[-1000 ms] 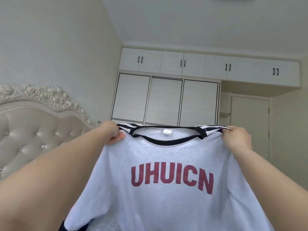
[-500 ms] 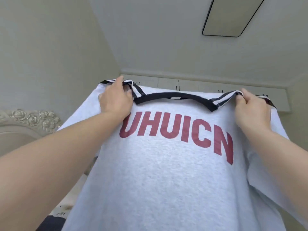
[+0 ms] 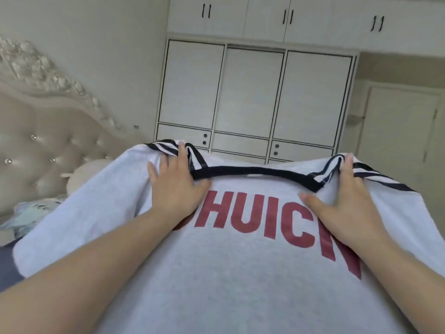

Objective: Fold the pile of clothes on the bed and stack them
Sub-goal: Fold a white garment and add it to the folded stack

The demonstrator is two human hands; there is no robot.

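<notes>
The grey T-shirt (image 3: 240, 273) filled the lower frame, its hem cut off below, and hid most of the bed (image 3: 9, 266). The left hand (image 3: 177, 189) and right hand (image 3: 344, 203) lay on its chest near the collar, covering parts of the red lettering; fingers (image 3: 181, 153) curled round the striped shoulder trim on each side. Behind stood a tufted headboard (image 3: 48, 131), a wardrobe (image 3: 252, 92) and a door (image 3: 397, 131).

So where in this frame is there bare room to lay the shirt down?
None shows. The shirt, held at the shoulders by the left hand and right hand, hides the bed. The one strip visible at far left, below the headboard, is crowded with a pillow and a plush.
</notes>
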